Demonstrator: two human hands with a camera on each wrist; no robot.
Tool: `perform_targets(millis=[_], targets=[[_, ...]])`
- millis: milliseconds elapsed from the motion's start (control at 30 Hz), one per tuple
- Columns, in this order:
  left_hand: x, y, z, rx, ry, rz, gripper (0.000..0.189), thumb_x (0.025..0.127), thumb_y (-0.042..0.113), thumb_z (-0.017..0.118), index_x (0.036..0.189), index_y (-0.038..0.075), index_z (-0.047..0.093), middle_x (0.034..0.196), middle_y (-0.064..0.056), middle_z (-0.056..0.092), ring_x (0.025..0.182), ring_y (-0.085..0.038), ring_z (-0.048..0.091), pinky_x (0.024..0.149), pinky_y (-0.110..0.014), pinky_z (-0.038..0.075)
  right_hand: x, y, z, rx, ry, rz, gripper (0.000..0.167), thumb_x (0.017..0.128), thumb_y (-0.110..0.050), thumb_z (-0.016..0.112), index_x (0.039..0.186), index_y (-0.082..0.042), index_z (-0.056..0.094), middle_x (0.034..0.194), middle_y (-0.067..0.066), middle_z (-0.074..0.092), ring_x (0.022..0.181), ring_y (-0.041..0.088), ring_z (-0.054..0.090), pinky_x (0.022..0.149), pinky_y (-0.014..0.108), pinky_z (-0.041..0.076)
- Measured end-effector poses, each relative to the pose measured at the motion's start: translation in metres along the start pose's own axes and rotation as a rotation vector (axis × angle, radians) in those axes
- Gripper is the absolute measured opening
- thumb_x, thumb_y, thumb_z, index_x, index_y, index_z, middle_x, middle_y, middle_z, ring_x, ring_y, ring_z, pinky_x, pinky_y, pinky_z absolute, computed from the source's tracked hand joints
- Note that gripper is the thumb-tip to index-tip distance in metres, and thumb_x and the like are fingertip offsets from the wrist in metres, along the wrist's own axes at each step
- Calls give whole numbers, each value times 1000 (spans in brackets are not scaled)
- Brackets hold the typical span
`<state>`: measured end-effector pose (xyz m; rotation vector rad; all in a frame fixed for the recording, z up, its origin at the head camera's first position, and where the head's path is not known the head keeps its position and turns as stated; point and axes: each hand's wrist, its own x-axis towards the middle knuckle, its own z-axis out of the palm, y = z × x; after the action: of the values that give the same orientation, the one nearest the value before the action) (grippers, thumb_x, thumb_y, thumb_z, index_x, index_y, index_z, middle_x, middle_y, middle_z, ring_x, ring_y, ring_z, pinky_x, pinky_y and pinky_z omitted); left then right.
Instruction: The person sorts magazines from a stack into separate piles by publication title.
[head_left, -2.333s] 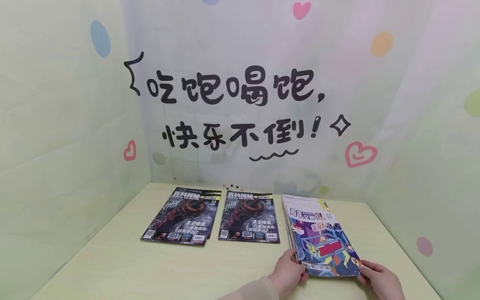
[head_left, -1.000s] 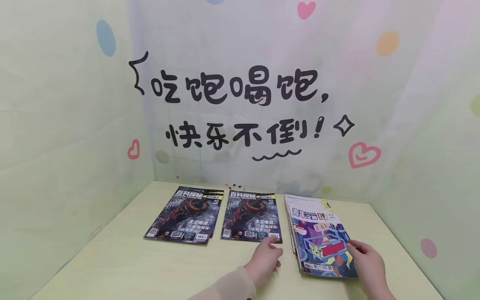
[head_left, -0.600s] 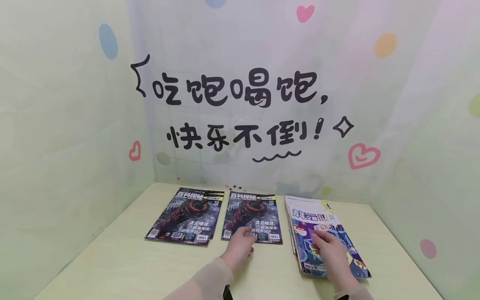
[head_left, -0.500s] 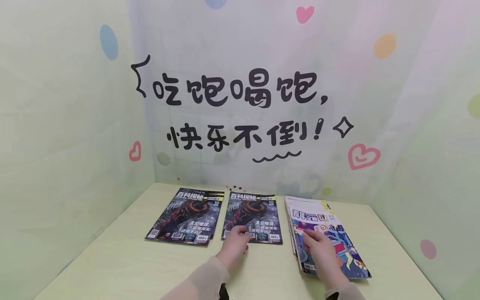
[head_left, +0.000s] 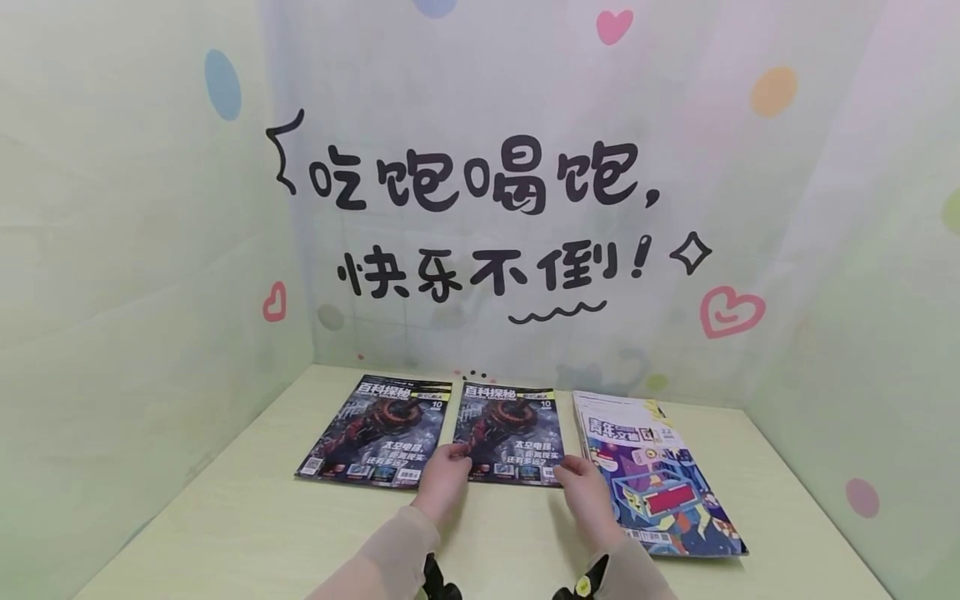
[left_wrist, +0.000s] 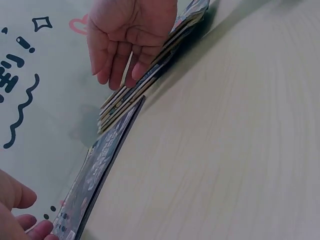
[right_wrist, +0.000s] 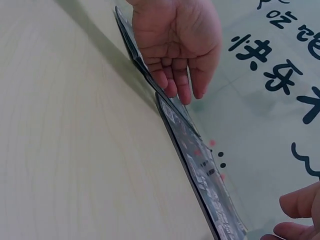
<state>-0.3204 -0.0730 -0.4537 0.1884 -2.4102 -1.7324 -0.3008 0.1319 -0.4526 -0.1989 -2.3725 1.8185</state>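
My left hand (head_left: 442,485) is at the lower left corner of the middle magazine (head_left: 510,433), which has a dark cover with a red machine and lies flat. Across from it, my right hand (head_left: 589,498) is at the lower right corner. In the left wrist view the right hand (left_wrist: 132,35) shows its palm, fingers fairly straight and gripping nothing. The right wrist view shows the left hand (right_wrist: 177,40) likewise, with relaxed fingers. Whether fingertips touch the magazine's edges cannot be made out.
Magazines with the same dark cover (head_left: 382,429) overlap at the left. At the right lies a pile of several magazines with a colourful purple-blue cover (head_left: 667,492) on top. The pale table (head_left: 247,533) meets printed fabric walls (head_left: 480,350) at the back and sides.
Both hands have left the right pile's lower edge and moved left to the middle magazine's lower corners. The left hand moved first, the right hand crossing over the pile after it. The magazines look unmoved.
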Motion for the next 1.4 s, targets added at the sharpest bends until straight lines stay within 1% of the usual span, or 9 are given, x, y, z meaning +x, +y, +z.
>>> perform_targets(millis=[133,267,533,767,1000,1100,1267,1333,1400], targets=[[2,-3,1,10,5,-8,42,90,6,55,129,-10,50,125,-29,54,117,-43,50,100,-53,41,5,6,10,-40,-6,15,51,95,-15,51,137,13,40,139,33,41,128,48,38,105,58,35],[3,-6,1,56,-6,-30,47,90,9,54,133,-8,48,133,-30,49,123,-46,43,103,-56,37,9,12,18,-153,9,24,56,93,-17,55,138,13,38,139,34,40,128,49,37,105,59,34],[5,-11,3,138,37,-47,49,86,11,55,133,-2,52,132,-29,51,122,-49,43,100,-58,38,9,18,26,-293,67,38,62,86,-20,63,135,11,43,136,40,37,129,56,28,104,66,27],[2,-13,0,144,44,-18,46,89,9,54,132,-4,51,132,-29,50,125,-48,41,104,-58,35,8,19,28,-352,116,-4,60,84,-19,65,131,14,47,131,35,48,124,51,39,103,60,34],[5,-24,-1,78,66,35,45,87,-3,53,130,-14,48,124,-31,54,120,-46,48,102,-54,39,0,22,28,-368,135,-39,57,84,-19,67,129,13,49,130,33,49,122,49,43,102,58,36],[5,-26,-2,60,59,16,46,87,-2,51,131,-16,46,126,-33,52,121,-46,46,102,-54,40,-2,24,26,-342,137,-58,57,84,-18,67,129,12,50,130,33,50,122,49,44,103,57,36],[1,-26,-3,-61,1,-62,48,91,0,45,136,-15,39,133,-36,45,91,-34,64,84,-45,53,-5,27,21,-223,101,-73,55,87,-14,62,131,15,46,131,33,49,124,47,44,104,55,37],[-1,-26,-3,-134,-16,-90,51,91,-1,43,139,-15,35,134,-38,42,73,-25,64,73,-39,56,-5,28,20,-183,84,-69,54,89,-13,61,132,15,45,132,33,48,124,46,44,105,54,37],[-3,-26,-3,-203,-23,-112,53,90,-3,42,141,-13,32,132,-39,41,68,-21,63,66,-35,57,-6,28,19,-162,71,-72,54,90,-14,59,133,15,43,133,33,47,125,46,43,105,55,36]])
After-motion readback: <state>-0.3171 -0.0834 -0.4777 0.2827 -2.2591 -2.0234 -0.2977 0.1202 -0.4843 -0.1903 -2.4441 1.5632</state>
